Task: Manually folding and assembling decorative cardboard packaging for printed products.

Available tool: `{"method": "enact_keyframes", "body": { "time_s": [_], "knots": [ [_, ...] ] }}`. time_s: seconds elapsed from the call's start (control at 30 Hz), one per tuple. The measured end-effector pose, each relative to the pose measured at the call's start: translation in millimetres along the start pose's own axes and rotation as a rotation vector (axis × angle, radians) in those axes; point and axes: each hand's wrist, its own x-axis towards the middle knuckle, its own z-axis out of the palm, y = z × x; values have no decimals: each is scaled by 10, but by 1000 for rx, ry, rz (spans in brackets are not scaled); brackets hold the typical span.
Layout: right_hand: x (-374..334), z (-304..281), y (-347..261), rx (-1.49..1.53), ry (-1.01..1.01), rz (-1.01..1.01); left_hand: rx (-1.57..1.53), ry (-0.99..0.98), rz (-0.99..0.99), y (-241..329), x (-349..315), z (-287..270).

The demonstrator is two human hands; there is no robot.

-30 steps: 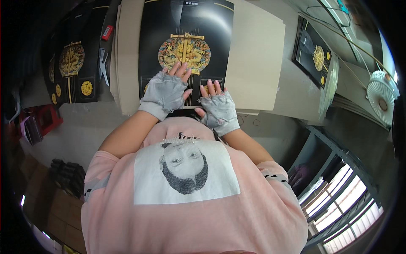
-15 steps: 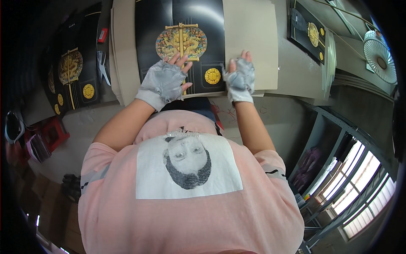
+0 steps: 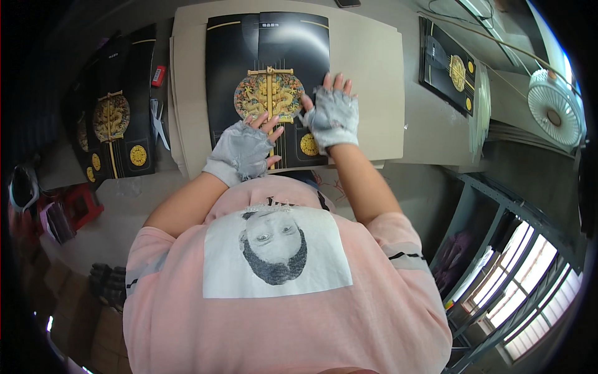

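Note:
In front of me a black printed sheet point(image 3: 224, 68) with a gold and multicoloured round dragon emblem lies on a stack of plain grey-beige boards point(image 3: 374, 81). My left hand point(image 3: 244, 148), in a grey fingerless glove, rests on the sheet's lower left part with fingers spread. Gloved the same way, my right hand point(image 3: 331, 115) lies flat along the sheet's right edge, beside the emblem, its fingers pointing away from me. Neither hand grips anything.
At the left lie more black printed sheets point(image 3: 134, 75), with white-handled scissors point(image 3: 160, 124) and a small red box point(image 3: 158, 76) beside them. Another black printed stack point(image 3: 445, 59) and a white fan point(image 3: 554, 112) are at the right. Below left stands a red stool point(image 3: 84, 199).
My right hand has moved left and inward, from the bare board onto the sheet's right edge. My left hand stays on the sheet. The whole view has shifted, showing more of the sheet's far end.

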Motion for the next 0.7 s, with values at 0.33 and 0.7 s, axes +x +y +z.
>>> {"method": "enact_keyframes", "body": {
  "time_s": [0.33,0.7],
  "knots": [
    [1721,-287,-79,-59,-14,-58,42,-46,-33,-7,-7,167],
    [2588,-220,-12,-48,54,-9,64,-75,-53,60,30,111]
  ]
}}
